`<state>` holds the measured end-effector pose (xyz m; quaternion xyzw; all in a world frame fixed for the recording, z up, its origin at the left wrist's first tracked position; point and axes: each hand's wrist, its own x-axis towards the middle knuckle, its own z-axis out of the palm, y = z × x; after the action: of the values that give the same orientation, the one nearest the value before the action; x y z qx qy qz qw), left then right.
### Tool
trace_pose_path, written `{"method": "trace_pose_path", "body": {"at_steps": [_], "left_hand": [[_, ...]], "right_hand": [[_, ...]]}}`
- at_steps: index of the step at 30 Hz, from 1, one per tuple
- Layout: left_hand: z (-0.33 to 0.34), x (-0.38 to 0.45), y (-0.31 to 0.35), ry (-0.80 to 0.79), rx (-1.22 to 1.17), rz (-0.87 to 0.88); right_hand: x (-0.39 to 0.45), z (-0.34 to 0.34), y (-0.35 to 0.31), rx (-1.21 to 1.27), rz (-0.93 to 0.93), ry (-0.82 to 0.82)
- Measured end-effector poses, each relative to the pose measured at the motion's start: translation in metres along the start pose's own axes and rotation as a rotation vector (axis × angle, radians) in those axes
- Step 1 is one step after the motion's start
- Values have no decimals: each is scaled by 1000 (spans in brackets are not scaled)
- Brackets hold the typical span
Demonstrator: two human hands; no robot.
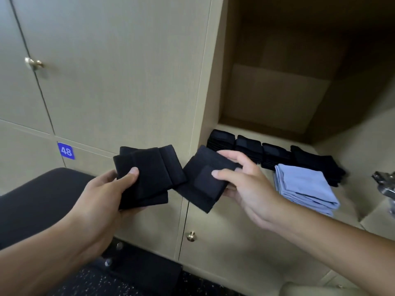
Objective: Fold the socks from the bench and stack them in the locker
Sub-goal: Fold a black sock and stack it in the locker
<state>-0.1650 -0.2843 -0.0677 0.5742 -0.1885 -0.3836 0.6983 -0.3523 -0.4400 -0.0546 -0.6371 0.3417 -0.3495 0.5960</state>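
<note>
Gripping folded black socks (147, 178) in your left hand (106, 195), you've pinched another folded black pair (203, 182) with your right hand (245, 184), both just left of the locker shelf (320, 150) with its sock stacks (275, 154).

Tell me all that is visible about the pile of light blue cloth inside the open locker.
The light blue pile is soft-looking fabric folded into rough squares, several layers stacked with edges showing at the front and left side. It lies flat on the locker shelf, near the shelf's front edge, in front of a row of black folded sock stacks. Its rear seems to touch or overlap the rightmost black stack. Neither hand touches it.
</note>
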Motion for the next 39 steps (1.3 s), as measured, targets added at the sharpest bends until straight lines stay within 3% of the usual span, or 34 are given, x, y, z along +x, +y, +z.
{"method": "trace_pose_path", "body": {"at_steps": [11,20,30,39], "left_hand": [[13,0,-12,-48,116,-10],[25,10,-14,-82,171,67],[30,22,-23,-83,147,49],[36,29,-26,-109,117,26]], "right_hand": [[27,-52,-3,-151,-118,128],[119,-69,-38,289,10,297],[191,-69,-25,82,85,528],[211,-55,-9,97,141,492]]}}
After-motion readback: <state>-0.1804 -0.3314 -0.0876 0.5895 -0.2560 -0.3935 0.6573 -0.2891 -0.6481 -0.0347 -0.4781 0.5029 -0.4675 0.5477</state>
